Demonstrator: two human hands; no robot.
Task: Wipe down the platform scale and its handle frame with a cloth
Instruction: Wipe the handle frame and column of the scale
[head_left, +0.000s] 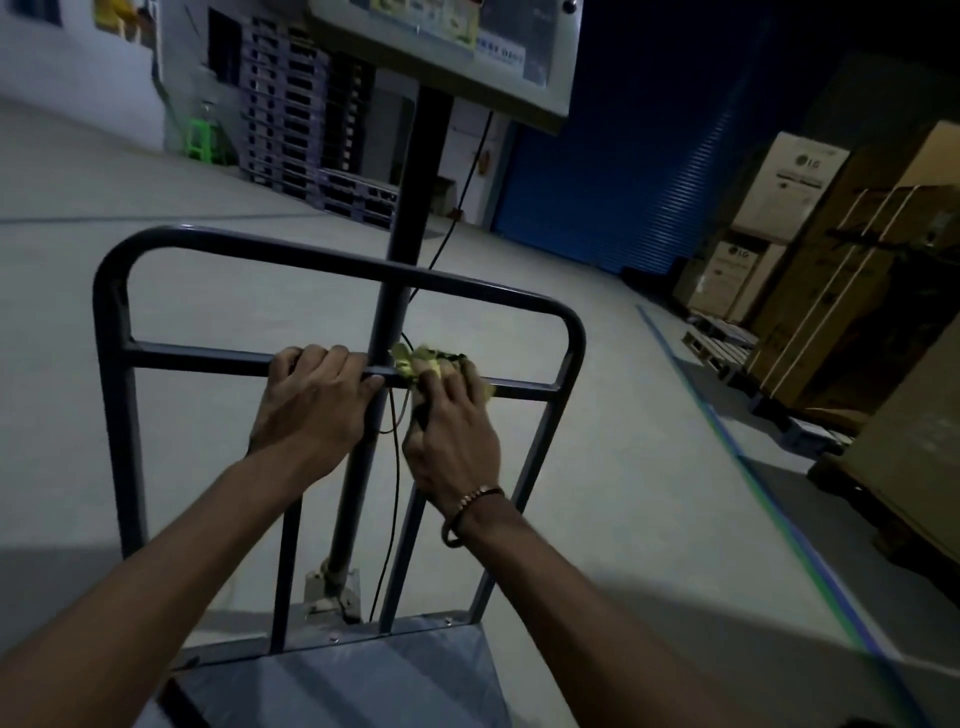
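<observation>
The platform scale's grey deck (363, 680) lies at the bottom of the view. Its dark tubular handle frame (111, 322) rises from the deck's far edge, with a top bar and a lower crossbar. My left hand (311, 405) is wrapped around the crossbar just left of the scale's central post (400, 218). My right hand (452, 431) presses a crumpled yellow-green cloth (415, 361) against the crossbar just right of the post. The display head (447, 47) sits on top of the post.
A thin black cable (387, 519) hangs along the post behind the frame. Stacked blue pallets (291, 114) and a green stool (200, 137) stand far back. Tall cardboard boxes (831, 291) on pallets line the right, beyond a blue floor line (769, 499). A blue shutter door (613, 197) is behind.
</observation>
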